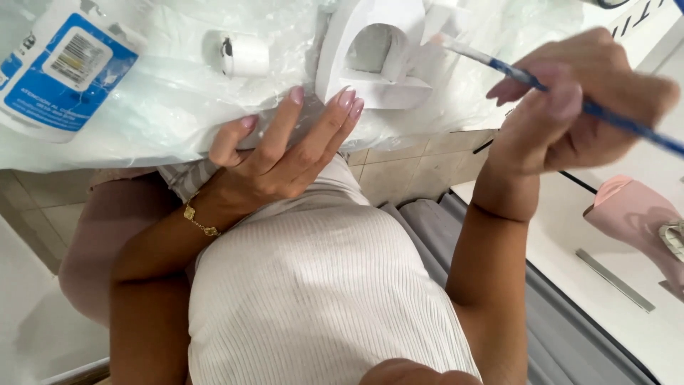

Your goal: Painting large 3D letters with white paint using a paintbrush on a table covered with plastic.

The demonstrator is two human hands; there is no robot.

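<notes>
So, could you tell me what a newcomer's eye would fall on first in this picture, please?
Most striking is the right hand at upper right, holding a blue-handled paintbrush whose tip meets a white cut-out shape at top centre. The left hand lies flat on the clear plastic sheet covering the table edge. A white bottle with a blue label lies at top left.

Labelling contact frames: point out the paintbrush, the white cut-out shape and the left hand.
paintbrush [520, 75]: head view, on the blue handle.
white cut-out shape [342, 43]: head view, on its left edge.
left hand [285, 153]: head view, on the back of the hand.
</notes>
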